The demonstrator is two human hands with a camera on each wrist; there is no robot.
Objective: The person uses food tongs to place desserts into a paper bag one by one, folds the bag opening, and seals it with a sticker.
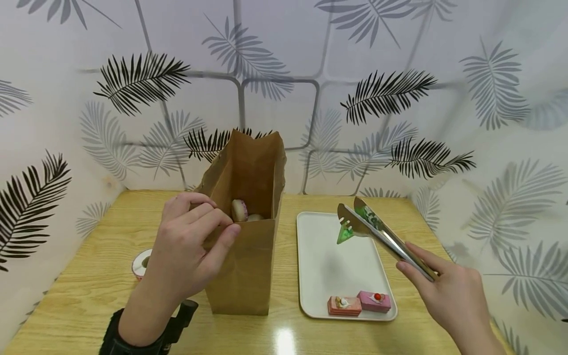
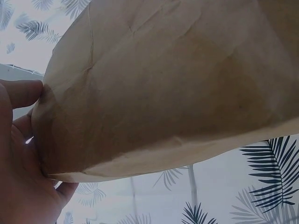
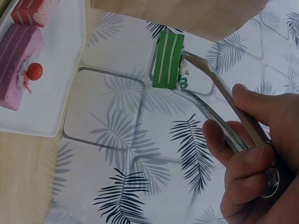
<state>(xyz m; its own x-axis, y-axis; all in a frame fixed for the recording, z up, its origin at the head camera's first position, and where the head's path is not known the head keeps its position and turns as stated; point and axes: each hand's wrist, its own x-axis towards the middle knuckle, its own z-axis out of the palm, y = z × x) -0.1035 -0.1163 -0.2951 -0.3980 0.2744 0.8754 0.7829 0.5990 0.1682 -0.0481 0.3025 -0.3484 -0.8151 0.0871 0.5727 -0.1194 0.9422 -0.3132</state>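
A brown paper bag stands upright with its top open. My left hand pinches the bag's near rim between thumb and fingers; the left wrist view shows the thumb on the paper. Inside the bag lies a pale round pastry with a purplish edge, and part of another shows beside it. My right hand grips metal tongs. Between the tongs' tips is a green striped toy cake slice with white and green trim, held up above the white tray.
Two toy cake slices, a salmon-pink one and a purple-pink one with a red ball on top, sit at the tray's near end. Behind my left forearm, a round white-topped item is partly hidden. A leaf-patterned cloth hangs behind the wooden table.
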